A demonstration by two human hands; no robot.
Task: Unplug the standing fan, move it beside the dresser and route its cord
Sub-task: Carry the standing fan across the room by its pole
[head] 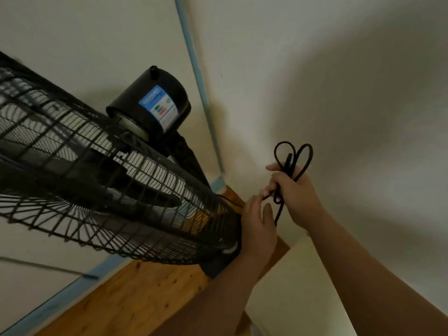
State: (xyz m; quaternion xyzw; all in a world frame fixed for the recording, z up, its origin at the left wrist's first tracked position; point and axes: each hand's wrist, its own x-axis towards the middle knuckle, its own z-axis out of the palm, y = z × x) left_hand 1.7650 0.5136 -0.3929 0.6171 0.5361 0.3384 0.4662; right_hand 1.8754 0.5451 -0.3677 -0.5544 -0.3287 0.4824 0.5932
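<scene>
Beside the fan (109, 180), looped cord (288, 160) (black) in hands (300, 195)

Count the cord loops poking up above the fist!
2: a left loop and a right loop, both above the right hand gripping the power cord. More may hide inside the fist.

label (158, 108) on fan motor housing (155, 98) | blue-white | print blurred, unreadable

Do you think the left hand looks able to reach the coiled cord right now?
Probably yes: the left hand is right beside the cord gripped by the right hand, with nothing between them.
</scene>
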